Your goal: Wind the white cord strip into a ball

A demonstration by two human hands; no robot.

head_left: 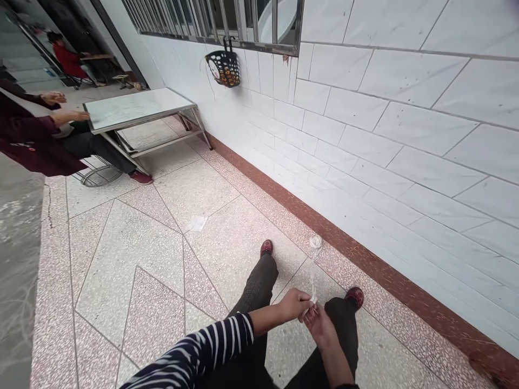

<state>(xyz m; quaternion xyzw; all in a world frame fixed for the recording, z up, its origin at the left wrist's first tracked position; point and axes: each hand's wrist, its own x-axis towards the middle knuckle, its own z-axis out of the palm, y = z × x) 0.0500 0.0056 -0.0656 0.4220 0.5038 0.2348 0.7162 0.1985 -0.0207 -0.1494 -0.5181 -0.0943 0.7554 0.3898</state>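
Observation:
My left hand (295, 303) reaches across from a striped sleeve, its thumb and fingers pinched on a strand of white yarn (312, 278). Just below and touching it is my right hand (320, 326), palm turned up, fingers curled in at the yarn's near end. What lies between the fingertips is too small to make out clearly. From my hands the white strands run forward to a white yarn ball (315, 242) on the floor by the wall. Both hands are between my knees, above the tiled floor.
A white tiled wall (365, 146) rises at the right, with a black basket (225, 68) hanging from the window bars. A metal-framed table (141, 108) stands at the left, where a seated person (36, 127) rests a hand. Paper (198, 223) lies on the floor.

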